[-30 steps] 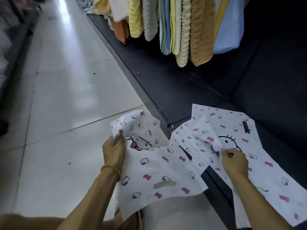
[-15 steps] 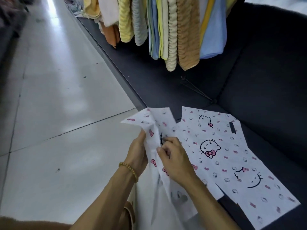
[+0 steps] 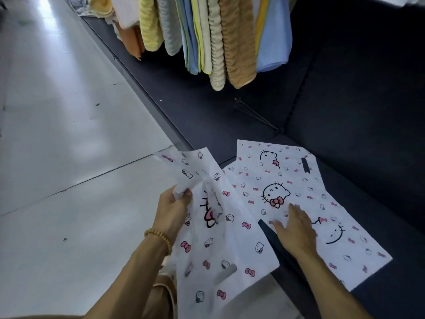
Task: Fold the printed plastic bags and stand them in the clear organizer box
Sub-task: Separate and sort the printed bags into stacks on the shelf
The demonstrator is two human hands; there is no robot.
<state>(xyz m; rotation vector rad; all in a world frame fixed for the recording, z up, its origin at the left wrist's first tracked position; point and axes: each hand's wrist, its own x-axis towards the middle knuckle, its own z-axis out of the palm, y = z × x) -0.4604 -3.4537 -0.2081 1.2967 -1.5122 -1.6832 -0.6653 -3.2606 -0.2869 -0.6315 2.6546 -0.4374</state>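
Note:
My left hand (image 3: 171, 209), with a bead bracelet on its wrist, is closed on the top edge of a white plastic bag printed with cat faces and pink bows (image 3: 220, 245). That bag hangs unfolded over the floor, its handle slot near the bottom. A second printed bag (image 3: 276, 180) lies flat on the dark shelf to the right, over more bags of the same print. My right hand (image 3: 296, 231) lies on this flat bag with fingers spread, holding nothing. No clear organizer box is in view.
The dark shelf (image 3: 345, 100) runs along the right, its metal edge next to the pale tiled floor (image 3: 69, 134). Hanging towels (image 3: 218, 38) in yellow, blue, green and tan dangle above the shelf at the top. A thin wire hook (image 3: 255, 113) sticks out below them.
My right hand let go of the held bag and moved right onto the flat bag on the shelf. The held bag has opened out and now hangs from my left hand alone.

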